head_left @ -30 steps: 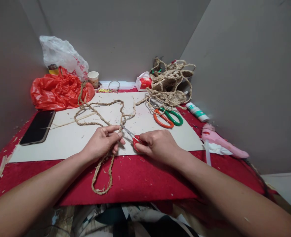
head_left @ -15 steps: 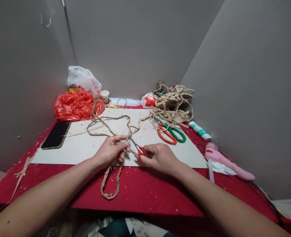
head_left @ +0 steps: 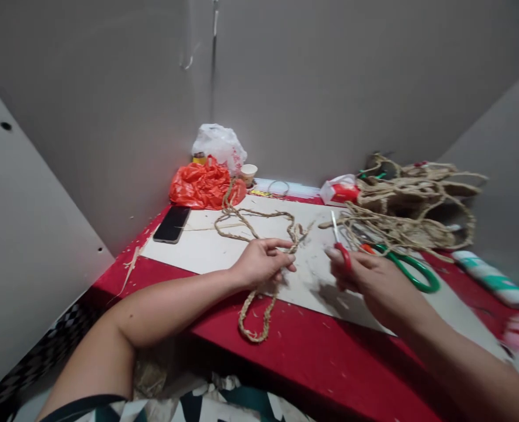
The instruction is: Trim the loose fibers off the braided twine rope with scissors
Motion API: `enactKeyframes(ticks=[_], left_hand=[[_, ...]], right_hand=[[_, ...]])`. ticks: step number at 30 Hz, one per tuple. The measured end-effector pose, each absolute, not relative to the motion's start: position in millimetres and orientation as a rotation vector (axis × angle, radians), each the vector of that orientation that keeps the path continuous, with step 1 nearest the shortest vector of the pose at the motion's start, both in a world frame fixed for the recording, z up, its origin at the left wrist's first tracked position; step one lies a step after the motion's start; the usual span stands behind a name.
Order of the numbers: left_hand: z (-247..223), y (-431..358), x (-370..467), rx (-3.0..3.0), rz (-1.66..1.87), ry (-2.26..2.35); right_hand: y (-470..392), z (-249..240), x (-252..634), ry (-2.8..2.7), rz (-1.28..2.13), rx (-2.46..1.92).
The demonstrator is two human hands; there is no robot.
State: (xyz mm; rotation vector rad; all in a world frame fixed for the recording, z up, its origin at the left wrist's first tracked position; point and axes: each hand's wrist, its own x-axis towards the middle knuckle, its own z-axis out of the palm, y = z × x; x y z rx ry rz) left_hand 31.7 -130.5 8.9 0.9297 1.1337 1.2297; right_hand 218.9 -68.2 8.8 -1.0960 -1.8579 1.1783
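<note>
My left hand pinches a braided straw cord over the front of the white board. One loop of the cord hangs below this hand onto the red cloth, and more of it winds across the board behind. Frayed ends stick up just right of my fingertips. Off to the right, my right hand grips the red handles of small scissors, whose blades point up and away. Those blades are apart from the cord. Beyond my right hand lie larger scissors with green and orange handles, partly hidden by it.
A tangled heap of braided cord stands at the back right near a red-and-white tissue pack. A phone, a red plastic bag and a paper cup are at the left. Grey panels enclose the table.
The view has turned left. My right hand has drawn the small scissors away from the cord, to the right, and tipped their blades upward. My left hand still pinches the cord.
</note>
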Motion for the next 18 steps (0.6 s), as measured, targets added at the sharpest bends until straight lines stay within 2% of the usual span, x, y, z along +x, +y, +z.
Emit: enactKeyframes(ticks=[3,6,13,18], left_hand=[[14.5,-137.1,36.8,1.140,1.211,1.151],[16.9,-139.6,38.1,1.272,1.222,1.191],[12.9,-141.0,40.7,1.263,1.219,1.184],[9.0,-136.8,41.1,1.116,1.124,1.113]], right_hand=[[-69.8,20.0,202.0,-1.473,1.697,-1.048],[-68.1,21.9,187.7,-1.159,2.008,-0.893],[-62.4,29.7,173.3,-0.672,2.052,-0.723],[-48.6,38.0,166.3,-0.709,1.938,-0.667]])
